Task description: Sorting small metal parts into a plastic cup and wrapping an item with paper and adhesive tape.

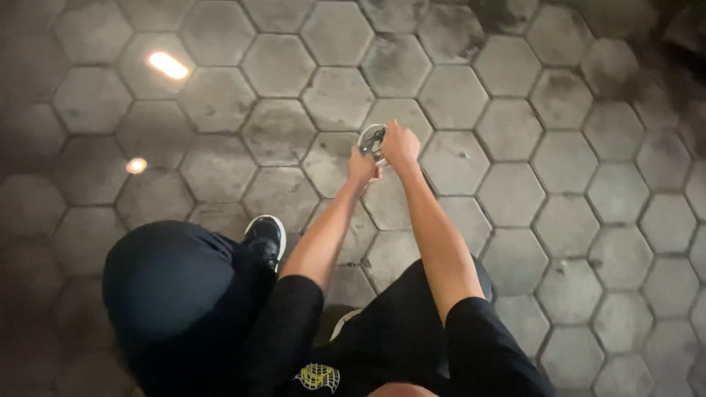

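Your right hand (401,145) and left hand (360,166) both close around a small round metal object (372,140), held between them at arm's length. Hexagonal paving stones (515,191) lie below your hands; a black shoe (266,237) sits nearer your body.

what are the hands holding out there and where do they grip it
Both hands, left hand and right hand, hold a small round silvery object at arm's length, gripping its rim on either side. What it is cannot be told.

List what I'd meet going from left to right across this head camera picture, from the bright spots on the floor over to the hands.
Small round light spot → long bright light reflection → black shoe with white sole → left hand → small round grey object that both hands hold → right hand, all above the hexagonal paving.
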